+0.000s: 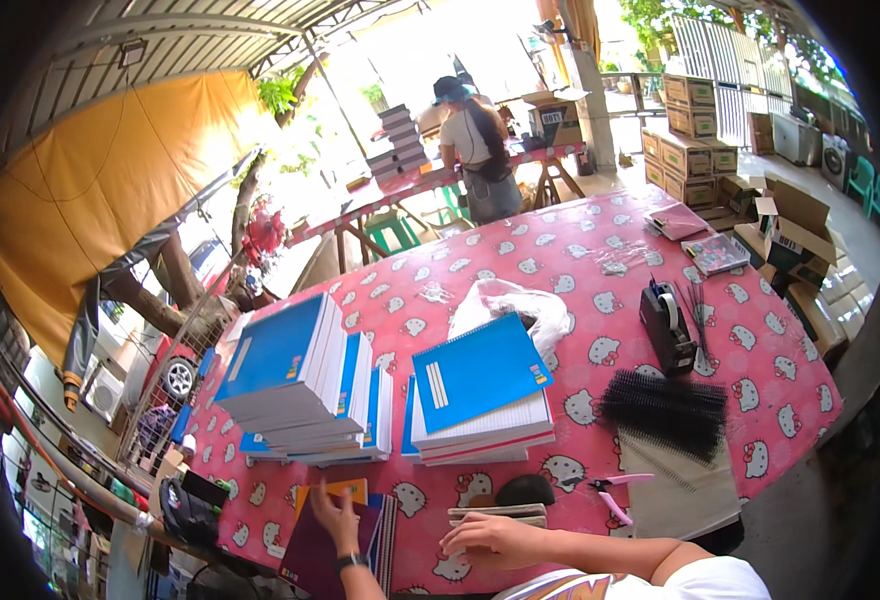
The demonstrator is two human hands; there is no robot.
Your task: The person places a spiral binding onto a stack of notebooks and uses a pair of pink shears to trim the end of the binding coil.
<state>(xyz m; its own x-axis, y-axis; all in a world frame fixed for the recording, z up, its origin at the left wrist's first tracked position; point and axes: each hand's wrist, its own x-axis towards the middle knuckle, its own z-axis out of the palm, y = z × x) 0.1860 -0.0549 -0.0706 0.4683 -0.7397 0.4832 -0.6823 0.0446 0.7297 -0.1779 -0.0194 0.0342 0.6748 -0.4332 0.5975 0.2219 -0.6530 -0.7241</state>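
My left hand, wearing a dark wristband, is over a purple-covered notebook at the near edge of the table, its fingers spread. Under that notebook lie an orange-covered one and blue spiral-bound ones. To the right, my right hand rests low with fingers loosely extended, holding nothing I can see. Just beyond it are a flat beige-grey piece and a dark rounded object. Beyond both hands stand stacks of blue-covered notebooks, with another blue spiral notebook lying askew on its pile.
Pink-handled cutters lie by black spiral binding coils on pale sheets. A tape dispenser and a crumpled plastic bag are farther back. Another person stands at a far table; cardboard boxes are stacked right.
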